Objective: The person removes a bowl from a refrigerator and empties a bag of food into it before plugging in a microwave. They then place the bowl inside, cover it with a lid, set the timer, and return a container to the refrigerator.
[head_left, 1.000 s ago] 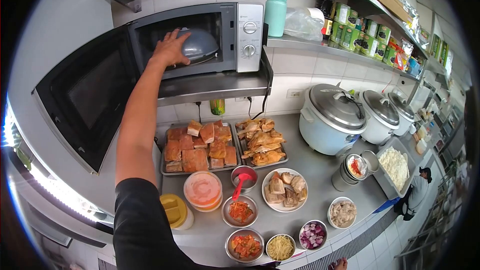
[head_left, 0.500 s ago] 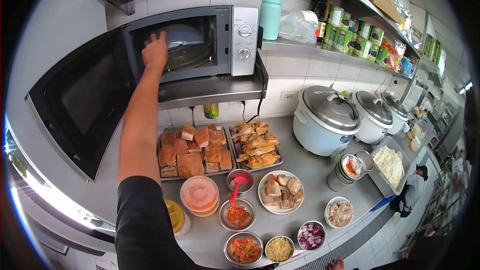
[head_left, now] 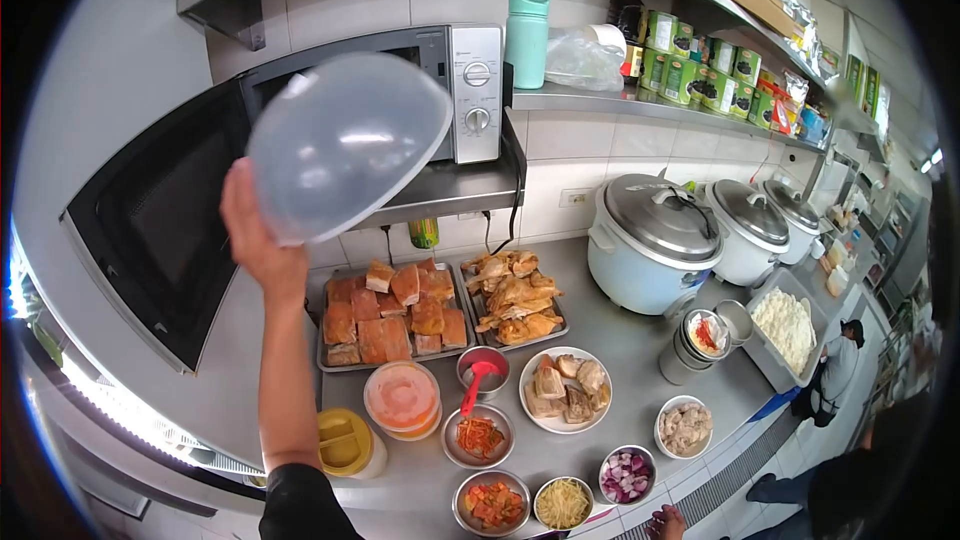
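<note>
Bowl (head_left: 602, 473) holds purple onion (head_left: 626, 475); left hand (head_left: 260, 232) grips translucent cover (head_left: 350, 145).

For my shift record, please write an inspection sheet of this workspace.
Surface: steel counter, mostly crowded at left and front.
Job's things: plastic dome, held before the microwave; microwave door open.
Clutter: meat trays, bowls, yellow-lidded tub.
Hands: left, fingers at dome's rim; right, at lower edge, grip unclear.
Cables: black cord hangs beside microwave; another on large cooker.
Surroundings: person beyond counter; cans on shelf.
</note>
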